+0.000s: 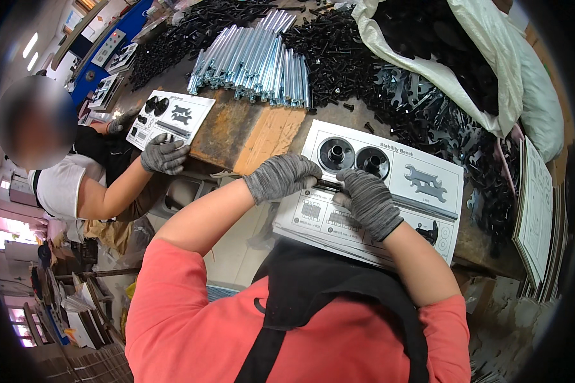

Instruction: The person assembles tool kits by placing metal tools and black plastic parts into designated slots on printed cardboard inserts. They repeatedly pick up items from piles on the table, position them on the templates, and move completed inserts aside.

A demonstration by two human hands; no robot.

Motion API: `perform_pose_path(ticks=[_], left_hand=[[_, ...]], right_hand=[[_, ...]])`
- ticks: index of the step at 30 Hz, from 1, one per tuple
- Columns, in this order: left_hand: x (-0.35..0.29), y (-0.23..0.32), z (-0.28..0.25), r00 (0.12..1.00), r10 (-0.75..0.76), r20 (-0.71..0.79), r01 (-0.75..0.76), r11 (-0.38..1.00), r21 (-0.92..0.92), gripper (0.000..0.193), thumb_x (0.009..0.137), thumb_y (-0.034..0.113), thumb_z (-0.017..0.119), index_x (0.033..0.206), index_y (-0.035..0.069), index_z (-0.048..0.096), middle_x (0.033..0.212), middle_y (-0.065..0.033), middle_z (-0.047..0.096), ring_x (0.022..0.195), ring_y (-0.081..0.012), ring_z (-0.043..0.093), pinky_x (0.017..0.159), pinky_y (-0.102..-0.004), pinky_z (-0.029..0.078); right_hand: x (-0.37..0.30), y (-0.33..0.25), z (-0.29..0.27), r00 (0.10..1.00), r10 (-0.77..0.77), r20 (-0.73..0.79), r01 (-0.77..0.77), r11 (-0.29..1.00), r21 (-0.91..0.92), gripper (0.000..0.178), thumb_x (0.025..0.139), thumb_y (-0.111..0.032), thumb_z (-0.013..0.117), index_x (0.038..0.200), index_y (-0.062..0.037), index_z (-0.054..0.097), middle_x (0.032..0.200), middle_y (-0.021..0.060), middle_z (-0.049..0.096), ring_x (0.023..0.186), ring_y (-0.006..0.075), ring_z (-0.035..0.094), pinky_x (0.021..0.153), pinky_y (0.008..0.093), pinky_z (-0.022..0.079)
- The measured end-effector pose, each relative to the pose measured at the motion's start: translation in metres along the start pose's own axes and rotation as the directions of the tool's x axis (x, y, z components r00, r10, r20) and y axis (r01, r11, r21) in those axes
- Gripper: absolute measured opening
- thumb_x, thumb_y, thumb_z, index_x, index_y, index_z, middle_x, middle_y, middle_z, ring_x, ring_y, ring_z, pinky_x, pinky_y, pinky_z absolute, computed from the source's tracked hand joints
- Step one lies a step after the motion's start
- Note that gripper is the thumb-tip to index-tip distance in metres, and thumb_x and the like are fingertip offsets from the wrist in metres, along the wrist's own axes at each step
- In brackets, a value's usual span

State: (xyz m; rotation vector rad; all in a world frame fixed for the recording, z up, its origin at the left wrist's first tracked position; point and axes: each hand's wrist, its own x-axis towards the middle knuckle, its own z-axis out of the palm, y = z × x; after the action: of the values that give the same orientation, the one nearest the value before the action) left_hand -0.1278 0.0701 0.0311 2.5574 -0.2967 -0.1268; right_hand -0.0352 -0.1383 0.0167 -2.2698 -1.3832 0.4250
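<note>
While windows [11, 233] glow, a card [397, 170] overhangs the table [271, 137] (stained)

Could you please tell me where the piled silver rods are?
The piled silver rods lie on the table in the head view's upper centre, left of black bolts.

The hands [281, 178] partly hide a black piece [328, 186], and a co-worker's head [36, 122] is blurred.

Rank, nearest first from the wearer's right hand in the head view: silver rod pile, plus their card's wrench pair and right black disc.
1. Right black disc: just above the right hand.
2. Wrench pair: to its right.
3. Silver rod pile: upper left, beyond the card.
</note>
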Motion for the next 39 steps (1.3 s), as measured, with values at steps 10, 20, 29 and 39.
perform_pose_path(ticks=[10,20,29,39], left_hand=[[-0.001,-0.013,0.011,0.974,0.214,-0.068,-0.197,0.96,0.199,0.038,0.076,0.034,0.07,0.103,0.01,0.059,0.075,-0.0063,0.061,0.067,-0.0259,0.061,0.061,-0.0349,0.049],[0.085,-0.029,-0.045,0.938,-0.137,-0.319,0.19,0.972,0.142,0.034,0.085,0.021,0.06,0.118,0.012,0.056,0.102,-0.0101,0.059,0.093,-0.0243,0.059,0.08,-0.0353,0.05],[0.164,-0.063,-0.026,0.991,-0.107,-0.079,0.129,0.643,0.755,0.023,0.084,0.017,0.05,0.101,0.017,0.065,0.1,-0.0079,0.059,0.095,-0.0249,0.058,0.078,-0.0376,0.048],[0.15,-0.085,-0.037,0.915,0.337,-0.221,-0.101,0.722,0.685,0.018,0.076,0.019,0.058,0.089,0.008,0.064,0.096,-0.0091,0.061,0.085,-0.0278,0.061,0.072,-0.0396,0.049]], right_hand=[[0.0,-0.002,-0.006,0.994,0.01,0.11,0.001,0.995,-0.1,0.032,0.078,-0.028,0.064,0.103,-0.0089,0.06,0.082,0.0146,0.06,0.079,0.0319,0.059,0.07,0.0432,0.046],[0.082,0.099,-0.05,0.984,0.102,-0.147,-0.123,0.983,-0.137,0.031,0.081,-0.017,0.062,0.111,-0.0101,0.061,0.094,0.0166,0.063,0.093,0.0314,0.06,0.083,0.0379,0.049],[0.142,0.088,-0.06,0.926,0.322,0.198,-0.237,0.902,-0.36,0.027,0.081,-0.01,0.058,0.107,-0.0035,0.06,0.107,0.0198,0.061,0.098,0.0346,0.061,0.081,0.0423,0.05],[0.162,0.051,-0.042,0.918,0.394,-0.049,-0.392,0.876,-0.28,0.025,0.087,-0.014,0.05,0.108,-0.0076,0.063,0.109,0.0156,0.062,0.102,0.0319,0.06,0.082,0.0425,0.052]])
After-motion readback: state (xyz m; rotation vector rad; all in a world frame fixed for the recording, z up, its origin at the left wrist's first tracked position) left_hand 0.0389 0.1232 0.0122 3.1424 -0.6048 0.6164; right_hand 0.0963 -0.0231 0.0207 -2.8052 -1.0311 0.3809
